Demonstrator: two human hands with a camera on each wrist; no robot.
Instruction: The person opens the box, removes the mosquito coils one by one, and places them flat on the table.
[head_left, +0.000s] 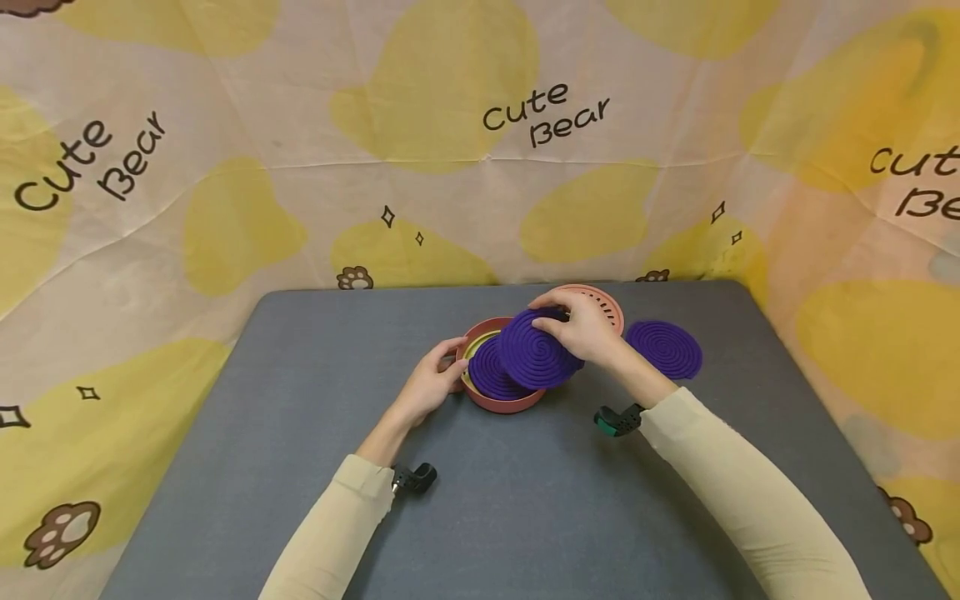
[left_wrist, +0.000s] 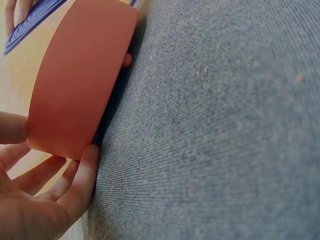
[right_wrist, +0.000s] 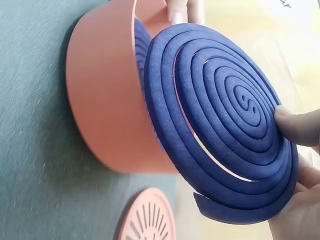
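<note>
The grip of the right hand (head_left: 587, 332) is closed on the held coil (head_left: 538, 354), a purple spiral disc, which is pinched at its edge between thumb and fingers. The held coil is tilted and raised above the right side of the round container (head_left: 506, 406), part of which is covered by it in the head view. Its centre is marked by two small slots, and a narrow gap is shown between its turns in the right wrist view.

The pinkish-red container is stood upright on the table (head_left: 487, 508). Its left side is gripped by the left hand (head_left: 432, 379), with the rim and outer wall contacted by the thumb and fingers. A second coil (head_left: 491, 372) is seated inside the container and is partly hidden by the held coil; yellow is seen beside it within the rim.

A slotted lid (head_left: 614, 312) is placed behind the right hand and is partly obscured by it. A third coil (head_left: 666, 350) is laid flat on the table, to the right of the lid. A wrist camera is worn at each sleeve cuff. The table is backed by a printed cloth (head_left: 427, 75).
</note>
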